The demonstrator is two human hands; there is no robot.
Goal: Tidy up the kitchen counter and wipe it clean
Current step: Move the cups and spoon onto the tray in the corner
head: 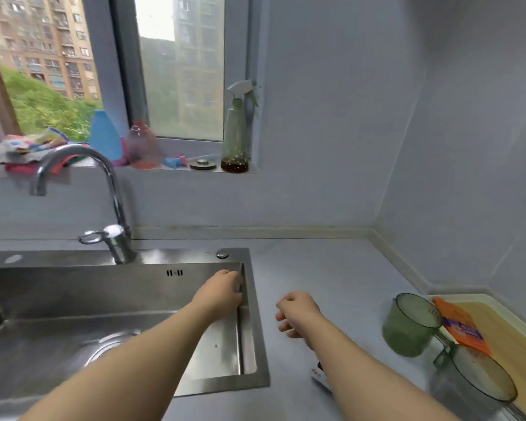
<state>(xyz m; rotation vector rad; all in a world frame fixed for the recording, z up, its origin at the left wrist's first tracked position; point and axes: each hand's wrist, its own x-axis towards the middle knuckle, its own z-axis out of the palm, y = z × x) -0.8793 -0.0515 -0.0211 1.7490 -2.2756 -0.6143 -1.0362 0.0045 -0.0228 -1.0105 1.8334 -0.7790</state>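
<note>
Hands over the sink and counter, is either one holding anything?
No. The left hand rests on the sink's right edge; the right hand hovers, loosely curled, empty.

A home kitchen: a steel sink (pixel 73 299) with faucet (pixel 104 183) set in a grey counter (pixel 331 268), apartment blocks outside the window (pixel 179 65).

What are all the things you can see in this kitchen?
Stainless steel sink: one, silver, left.
Curved chrome faucet: one, silver, behind sink.
Green spray bottle: one, windowsill, right end.
Blue plastic bottle: one, windowsill.
Clear reddish bottle: one, windowsill.
Pile of colourful cloths: one, windowsill, left.
Round metal sink plug: one, silver, windowsill.
Green transparent measuring cups: two, counter, right.
Orange packet: one, on yellow cutting board.
Left hand: at sink's right edge.
Right hand: above counter, empty.
</note>
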